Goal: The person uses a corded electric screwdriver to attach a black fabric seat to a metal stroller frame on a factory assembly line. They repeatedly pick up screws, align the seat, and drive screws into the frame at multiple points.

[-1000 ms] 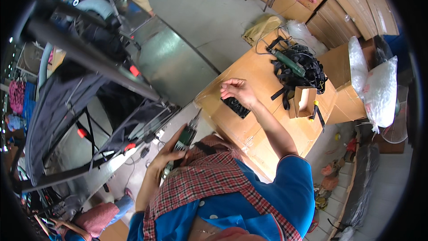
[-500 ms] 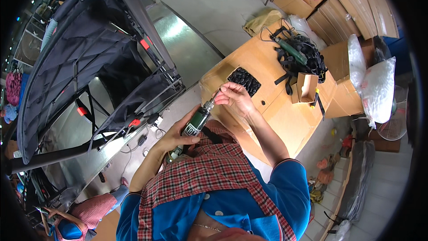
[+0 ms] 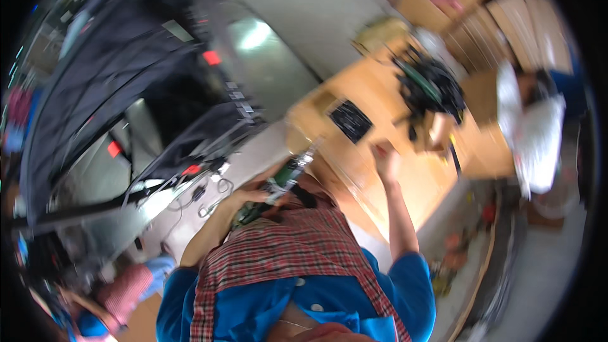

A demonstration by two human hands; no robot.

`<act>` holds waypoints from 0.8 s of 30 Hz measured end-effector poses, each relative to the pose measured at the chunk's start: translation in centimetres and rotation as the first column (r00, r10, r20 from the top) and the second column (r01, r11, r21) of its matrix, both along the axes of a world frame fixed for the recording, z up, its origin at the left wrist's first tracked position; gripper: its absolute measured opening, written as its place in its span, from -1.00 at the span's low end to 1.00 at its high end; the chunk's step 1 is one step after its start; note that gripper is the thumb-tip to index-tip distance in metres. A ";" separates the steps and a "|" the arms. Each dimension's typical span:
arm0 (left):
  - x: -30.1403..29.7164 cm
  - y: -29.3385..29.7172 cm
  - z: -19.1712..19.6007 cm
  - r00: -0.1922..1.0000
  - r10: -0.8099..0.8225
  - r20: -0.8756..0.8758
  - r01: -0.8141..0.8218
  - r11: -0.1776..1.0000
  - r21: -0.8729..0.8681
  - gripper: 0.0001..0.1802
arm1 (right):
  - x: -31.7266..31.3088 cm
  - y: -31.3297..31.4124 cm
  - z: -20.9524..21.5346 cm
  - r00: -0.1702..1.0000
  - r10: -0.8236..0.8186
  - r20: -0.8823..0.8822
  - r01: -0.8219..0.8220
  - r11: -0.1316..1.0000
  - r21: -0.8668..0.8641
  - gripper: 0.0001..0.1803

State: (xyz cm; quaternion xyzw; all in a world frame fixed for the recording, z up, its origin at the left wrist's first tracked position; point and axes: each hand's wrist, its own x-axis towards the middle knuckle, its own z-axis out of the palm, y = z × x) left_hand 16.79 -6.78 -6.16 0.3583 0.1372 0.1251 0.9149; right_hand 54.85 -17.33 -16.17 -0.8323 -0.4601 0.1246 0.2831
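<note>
A green electric screwdriver with a silver chuck lies in my left hand, fingers wrapped round its body. Its bit end points up and to the right, above the near edge of a large cardboard box. My right hand is over the box top, apart from the tool and smeared by motion, so its fingers cannot be read. Just beyond it, small black parts fill a square opening in the cardboard.
Black straps with a second green tool lie on the box's far right, near a small open carton. Left stands a black fabric piece on a frame over a metal table. Another person is at lower left.
My right hand has left the screwdriver's bit end and moved right, to where a small black piece lay on the box. My left hand has lowered slightly with the screwdriver.
</note>
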 end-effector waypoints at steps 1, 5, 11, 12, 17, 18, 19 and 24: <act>-0.2 -0.2 0.0 1.000 0.021 -0.012 -0.021 1.000 0.011 0.27 | 0.4 -0.6 -0.2 0.999 -0.034 0.020 0.034 0.999 -0.006 -0.78; 0.5 0.0 -0.8 0.999 -0.021 0.031 0.022 0.999 -0.031 0.20 | 5.0 -3.7 -9.2 0.966 0.038 0.256 -0.023 0.998 -0.061 -0.86; 1.0 -0.7 0.3 0.980 0.046 0.191 -0.046 0.999 -0.006 0.13 | 8.8 -2.3 -6.0 0.936 0.198 0.292 -0.181 0.980 -0.085 -0.90; 0.7 -0.7 0.7 0.974 0.049 0.222 -0.059 0.997 0.041 0.13 | 8.0 -1.9 -4.8 0.962 0.142 0.235 -0.159 0.986 0.056 -0.91; -3.6 -1.9 2.7 0.950 0.157 0.270 -0.196 0.972 0.128 0.11 | 1.5 4.4 3.9 0.953 0.207 -0.220 -0.097 0.900 0.425 -0.75; -4.8 -2.1 2.9 0.938 0.188 0.290 -0.235 0.962 0.139 0.12 | -1.6 6.0 6.3 0.915 0.294 -0.276 -0.137 0.871 0.472 -0.74; -5.7 -2.3 2.8 0.927 0.205 0.315 -0.259 0.956 0.141 0.13 | -4.4 6.6 8.2 0.874 0.362 -0.324 -0.161 0.845 0.511 -0.74; -10.8 -3.5 5.6 0.877 0.293 0.381 -0.400 0.884 0.242 0.26 | -17.4 10.2 13.5 0.600 0.774 -0.205 -0.437 0.531 0.726 -0.75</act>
